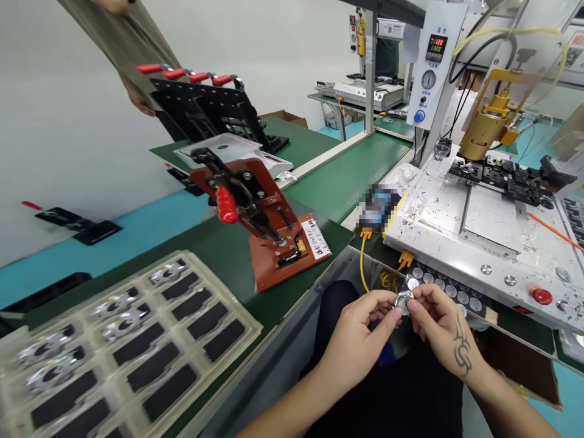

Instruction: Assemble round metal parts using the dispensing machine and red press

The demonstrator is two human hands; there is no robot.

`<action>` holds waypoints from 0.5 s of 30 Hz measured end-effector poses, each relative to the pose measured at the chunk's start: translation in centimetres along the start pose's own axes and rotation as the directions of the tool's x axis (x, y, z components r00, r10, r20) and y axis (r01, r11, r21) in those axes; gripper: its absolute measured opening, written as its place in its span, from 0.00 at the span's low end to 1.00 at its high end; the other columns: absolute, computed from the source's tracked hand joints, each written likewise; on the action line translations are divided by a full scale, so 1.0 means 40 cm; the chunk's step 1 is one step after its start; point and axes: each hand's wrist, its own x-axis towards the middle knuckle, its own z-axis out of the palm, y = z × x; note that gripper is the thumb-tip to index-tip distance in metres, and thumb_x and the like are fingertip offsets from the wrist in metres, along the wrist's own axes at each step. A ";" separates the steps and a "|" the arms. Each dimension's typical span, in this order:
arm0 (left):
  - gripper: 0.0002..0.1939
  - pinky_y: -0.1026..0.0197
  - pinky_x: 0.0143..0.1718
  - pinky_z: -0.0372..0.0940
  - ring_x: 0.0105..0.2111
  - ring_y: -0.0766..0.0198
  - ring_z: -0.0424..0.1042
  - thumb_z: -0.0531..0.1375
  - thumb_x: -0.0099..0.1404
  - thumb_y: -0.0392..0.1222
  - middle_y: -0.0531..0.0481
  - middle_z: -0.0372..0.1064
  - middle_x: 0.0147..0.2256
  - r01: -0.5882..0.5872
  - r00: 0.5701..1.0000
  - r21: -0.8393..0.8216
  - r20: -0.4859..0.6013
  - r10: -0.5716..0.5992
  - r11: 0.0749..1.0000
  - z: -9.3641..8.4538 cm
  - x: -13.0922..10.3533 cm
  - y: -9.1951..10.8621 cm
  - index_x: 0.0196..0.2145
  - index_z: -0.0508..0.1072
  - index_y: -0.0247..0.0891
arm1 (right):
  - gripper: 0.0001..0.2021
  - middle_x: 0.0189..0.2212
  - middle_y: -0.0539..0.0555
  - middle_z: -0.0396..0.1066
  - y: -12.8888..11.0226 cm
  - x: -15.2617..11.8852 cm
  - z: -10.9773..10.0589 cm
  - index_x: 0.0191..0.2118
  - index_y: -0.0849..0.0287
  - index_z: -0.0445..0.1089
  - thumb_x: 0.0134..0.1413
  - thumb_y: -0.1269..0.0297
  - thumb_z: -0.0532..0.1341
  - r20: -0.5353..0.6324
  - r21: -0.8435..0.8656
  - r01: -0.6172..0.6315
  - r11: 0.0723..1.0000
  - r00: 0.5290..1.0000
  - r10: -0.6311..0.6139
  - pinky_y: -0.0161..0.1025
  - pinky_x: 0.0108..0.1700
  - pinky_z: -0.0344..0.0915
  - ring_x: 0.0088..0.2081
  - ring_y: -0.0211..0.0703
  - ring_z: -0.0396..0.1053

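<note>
My left hand [370, 328] and my right hand [440, 325] meet above my lap, fingertips closed on a small round silver part [404, 302]. Thumbs and index fingers pinch it from either side, and its lower face is partly covered by them. Just behind my right hand, a dark tray [429, 277] holds rows of round silver discs with markings. To the left lies a pale plastic tray [253, 325] whose pockets carry several shiny metal parts [125, 322] and black rectangular pieces [170, 392].
A red-brown toggle-clamp fixture [269, 267] stands on the green bench [228, 255]. On the right is a white press machine [438, 237] with a gold cylinder [479, 137] and a red button [541, 296]. Behind the bench, another person [123, 42] stands near a black rack with red handles [205, 109].
</note>
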 end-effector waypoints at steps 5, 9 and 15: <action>0.09 0.58 0.44 0.75 0.38 0.57 0.80 0.67 0.73 0.45 0.46 0.81 0.40 -0.021 1.000 0.011 0.002 0.021 1.000 -0.017 -0.012 0.021 0.46 0.81 0.38 | 0.20 0.25 0.47 0.70 -0.010 -0.005 0.012 0.42 0.55 0.75 0.64 0.41 0.71 0.043 0.014 -0.023 1.000 0.999 0.022 0.33 0.25 0.67 0.24 0.37 0.69; 0.09 0.58 0.41 0.73 0.35 0.59 0.77 0.66 0.73 0.46 0.47 0.79 0.37 -0.021 1.000 -0.006 -0.004 0.021 1.000 -0.022 -0.019 0.026 0.44 0.79 0.38 | 0.21 0.21 0.46 0.70 -0.006 -0.008 0.026 0.39 0.55 0.72 0.64 0.42 0.71 0.039 -0.005 -0.032 0.999 0.999 0.032 0.33 0.23 0.66 0.21 0.36 0.67; 0.12 0.58 0.40 0.72 0.36 0.60 0.76 0.66 0.74 0.50 0.48 0.76 0.36 -0.001 1.000 -0.066 0.021 0.003 0.998 -0.037 -0.017 0.027 0.41 0.76 0.37 | 0.13 0.28 0.48 0.74 -0.014 0.010 0.004 0.50 0.53 0.74 0.70 0.51 0.68 0.173 -0.169 0.170 0.971 0.975 -0.140 0.36 0.29 0.74 0.27 0.40 0.73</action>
